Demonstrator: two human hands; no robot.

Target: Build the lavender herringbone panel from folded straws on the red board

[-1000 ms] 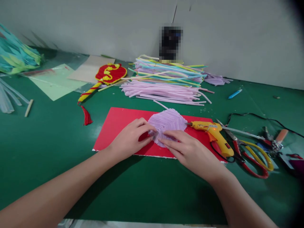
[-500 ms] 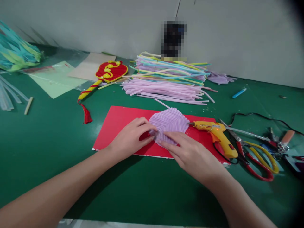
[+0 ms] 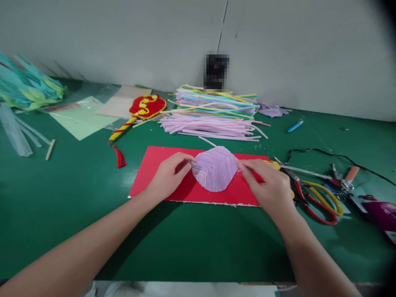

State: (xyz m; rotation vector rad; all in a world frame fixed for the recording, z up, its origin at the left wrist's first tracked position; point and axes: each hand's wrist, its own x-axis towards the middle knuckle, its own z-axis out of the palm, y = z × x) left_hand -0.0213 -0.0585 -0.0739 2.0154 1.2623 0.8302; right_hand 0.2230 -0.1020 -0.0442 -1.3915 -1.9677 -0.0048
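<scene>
A rounded lilac panel of pipe cleaners (image 3: 215, 169), laid side by side in slanting rows, is over a red board (image 3: 151, 165). One stem juts out at its top. My left hand (image 3: 170, 173) pinches the panel's left edge between thumb and fingertips. At the opposite edge, my right hand (image 3: 269, 179) has its thumb and fingers closed on the rim. Behind the right hand, a yellow glue gun (image 3: 274, 165) is mostly hidden, with a clear glue stick out of its back.
Bundles of pastel pipe cleaners (image 3: 210, 123) lie at the back. A red and yellow fan (image 3: 147, 106) with a tassel rests left of them. Red-handled scissors (image 3: 318, 208), yellow-handled scissors (image 3: 328, 196) and a black cord (image 3: 334, 152) are on the right. Clear glue sticks (image 3: 18, 132) lie far left.
My hands have moved apart, from the panel's lower front to its left and right edges. More of the panel shows, and my right hand now covers the glue gun. The view has shifted.
</scene>
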